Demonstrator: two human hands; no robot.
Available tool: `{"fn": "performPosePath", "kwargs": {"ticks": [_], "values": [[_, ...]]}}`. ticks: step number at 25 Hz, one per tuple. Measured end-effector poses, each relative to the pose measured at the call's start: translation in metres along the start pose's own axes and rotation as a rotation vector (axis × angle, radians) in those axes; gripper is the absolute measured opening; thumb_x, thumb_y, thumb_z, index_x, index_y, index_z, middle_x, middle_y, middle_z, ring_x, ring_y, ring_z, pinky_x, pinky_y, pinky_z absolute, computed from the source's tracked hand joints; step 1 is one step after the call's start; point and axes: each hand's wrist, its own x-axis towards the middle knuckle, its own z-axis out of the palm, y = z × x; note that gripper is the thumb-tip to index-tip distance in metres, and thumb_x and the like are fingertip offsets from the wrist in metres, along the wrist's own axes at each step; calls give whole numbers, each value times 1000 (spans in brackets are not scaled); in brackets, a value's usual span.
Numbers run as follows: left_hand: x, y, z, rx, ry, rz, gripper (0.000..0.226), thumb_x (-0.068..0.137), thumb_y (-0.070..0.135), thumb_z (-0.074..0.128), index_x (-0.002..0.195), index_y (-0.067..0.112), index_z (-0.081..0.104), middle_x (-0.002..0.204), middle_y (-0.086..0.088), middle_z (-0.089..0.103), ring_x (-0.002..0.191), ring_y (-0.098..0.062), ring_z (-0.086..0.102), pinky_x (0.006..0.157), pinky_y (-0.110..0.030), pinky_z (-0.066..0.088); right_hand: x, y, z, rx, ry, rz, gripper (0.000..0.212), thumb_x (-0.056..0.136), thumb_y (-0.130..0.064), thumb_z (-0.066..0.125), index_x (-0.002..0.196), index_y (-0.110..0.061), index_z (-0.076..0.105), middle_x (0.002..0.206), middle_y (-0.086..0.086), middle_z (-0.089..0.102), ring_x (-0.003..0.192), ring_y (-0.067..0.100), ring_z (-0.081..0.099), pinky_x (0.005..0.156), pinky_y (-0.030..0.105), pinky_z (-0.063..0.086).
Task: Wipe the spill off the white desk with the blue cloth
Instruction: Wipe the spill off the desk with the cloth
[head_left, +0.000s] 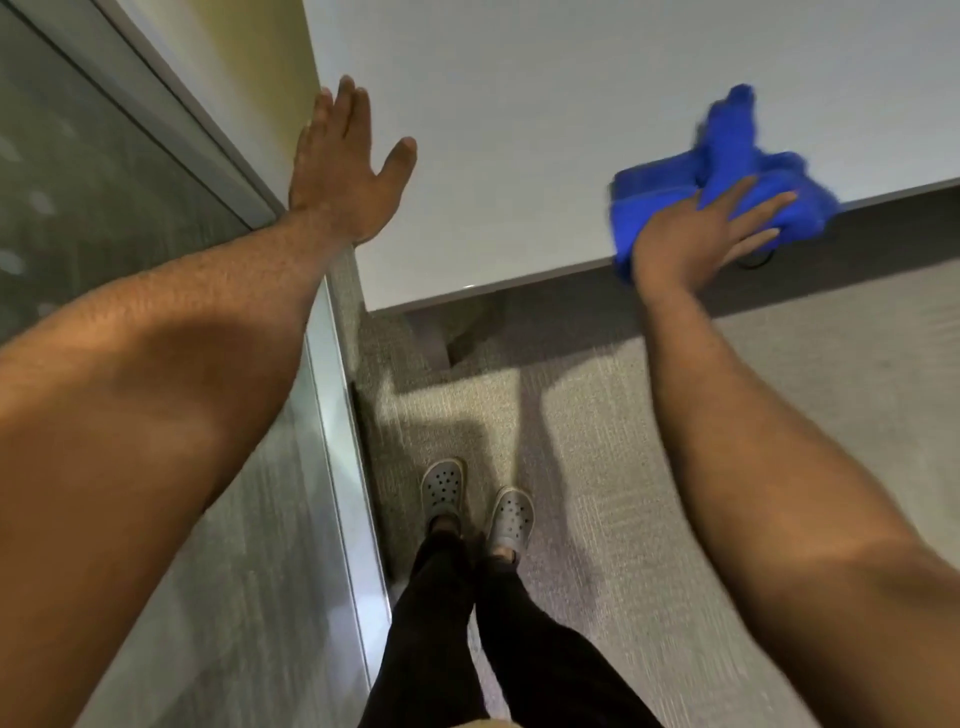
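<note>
- The right hand (696, 234) lies flat on the blue cloth (727, 176), fingers spread and stretched toward two o'clock, the palm pressing the cloth down rather than pinching it.
- The cloth is bunched, not folded; it sits at the near edge of the white desk (519, 130), at about two o'clock from the middle of the view, with one corner drooping just over the edge beside the wrist.
- A loose tail of the cloth sticks up toward twelve o'clock beyond the fingertips and looks blurred.
- Just below the fingers, under the desk edge, a small dark loop shows; I cannot tell what it is.
- The left hand (343, 166) is open too, fingers together and pointing to twelve o'clock, thumb splayed out to two o'clock, holding nothing.
- Its heel rests at the left near corner of the desk, at about ten o'clock in the view, well apart from the cloth.
- The desk top between the two hands looks plain and pale; no wet patch can be made out on it from here.
- To the left of the desk, at nine o'clock, runs a glass partition (104, 208) with a metal frame.
- Below the desk edge lies grey carpet (623, 441), crossed by the shadows of both arms.
- At six o'clock the person's legs in dark trousers (467, 623) stand on the carpet, feet in grey perforated clogs (441, 486).
</note>
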Motion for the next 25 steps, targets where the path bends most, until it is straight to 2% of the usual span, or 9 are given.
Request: {"fn": "performPosePath", "kwargs": {"ticks": [3,5,8,10,12,14,20,25], "values": [[2,0,1,19,9,1,86,94,67,20,156,10,3,166,-7,-2,152,-27,-4,123,-43,1,-87,-9,10,-133,-180,-238,57,99,-39,33,151,-17,20,160,18,0,143,49,-7,117,50,-2],[2,-1,1,10,18,2,84,95,64,23,156,9,6,166,-8,1,152,-29,-1,123,-45,4,-133,-9,15,-256,-306,-434,61,97,-47,33,151,-23,19,161,14,1,143,48,-8,116,55,0],[2,-2,0,27,12,6,84,95,65,22,156,9,6,166,-8,1,152,-28,-1,122,-45,4,-91,-12,13,-406,-378,-586,61,96,-54,27,151,-30,13,162,6,1,145,42,-6,115,57,-4],[2,-4,1,56,-9,1,85,94,67,18,156,11,3,166,-7,-2,152,-27,-3,122,-44,2,-22,-9,7,-471,-359,-577,61,97,-56,22,151,-32,9,162,6,0,146,42,-4,117,58,-4],[1,-4,1,84,-11,-5,86,94,68,16,156,10,2,166,-7,-3,152,-27,-4,122,-44,2,39,-11,1,-486,-407,-497,65,94,-62,18,151,-34,4,162,7,-4,145,42,-6,116,59,-3],[1,-3,0,106,-7,-4,87,94,68,15,156,9,2,166,-8,-2,152,-28,-3,122,-46,4,69,-18,4,-498,-423,-479,71,89,-71,14,150,-38,1,162,8,-6,145,43,-9,115,61,-5],[0,0,0,97,4,-25,87,93,71,16,157,14,1,166,-3,-6,152,-22,-6,122,-42,1,72,-55,34,-519,-398,-600,87,74,-88,3,149,-42,-1,161,11,-6,144,44,-8,114,64,-5],[0,-1,-1,60,13,-32,85,92,71,20,157,21,-3,166,3,-10,151,-15,-12,120,-39,-3,80,-83,61,-545,-408,-738,90,69,-92,0,147,-47,-2,162,7,-3,145,41,-7,114,62,-5]]}}
